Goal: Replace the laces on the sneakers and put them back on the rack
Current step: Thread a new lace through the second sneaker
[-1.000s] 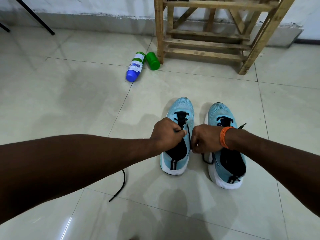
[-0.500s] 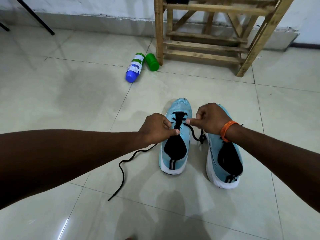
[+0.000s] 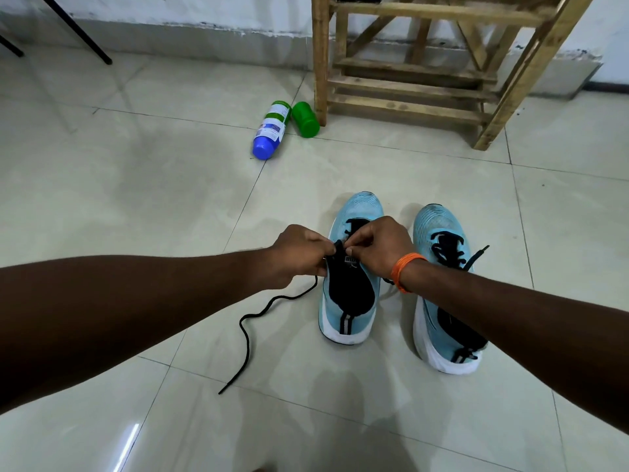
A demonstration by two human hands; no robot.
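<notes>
Two light blue sneakers stand side by side on the tiled floor, toes pointing away from me. Over the left sneaker [image 3: 350, 294], my left hand [image 3: 299, 253] and my right hand [image 3: 377, 247] meet at the top of its black tongue, fingers pinched together. A black lace [image 3: 248, 332] runs from under my left hand and trails loose across the floor to the left. My right hand seems to pinch the lace at the eyelets; its grip is partly hidden. The right sneaker [image 3: 442, 267] is laced in black, with a lace end sticking out to its right.
A wooden rack [image 3: 408, 83] stands against the wall beyond the sneakers. A blue-capped bottle [image 3: 270, 131] and a green container [image 3: 305, 119] lie on the floor by the rack's left leg. Black stand legs [image 3: 75, 28] cross the far left corner.
Both hands have come together over the left sneaker's tongue. My right hand moved left and down from beside the right sneaker. The loose lace on the floor now trails from under my left hand.
</notes>
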